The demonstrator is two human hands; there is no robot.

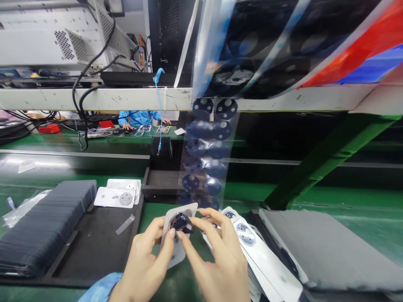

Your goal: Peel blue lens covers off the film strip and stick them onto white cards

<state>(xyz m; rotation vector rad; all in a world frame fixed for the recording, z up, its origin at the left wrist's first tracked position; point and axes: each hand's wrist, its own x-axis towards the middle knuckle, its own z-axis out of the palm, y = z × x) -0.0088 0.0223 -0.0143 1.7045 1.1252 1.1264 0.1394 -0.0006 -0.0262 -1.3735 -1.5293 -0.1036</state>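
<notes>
Stretching across the view is a green bench surface (pixel 346 201), with a white shelf rail (pixel 94 98) overhead and a clear film strip of dark round parts (pixel 206 155) hanging down the middle. A black tray (pixel 94 243) sits left, a stack of white cards (pixel 267 260) right, leaving a narrow gap between. There the left hand (pixel 147 260) and right hand (pixel 217 256) pinch a dark round part (pixel 181 222) against a white card (pixel 176 251)
</notes>
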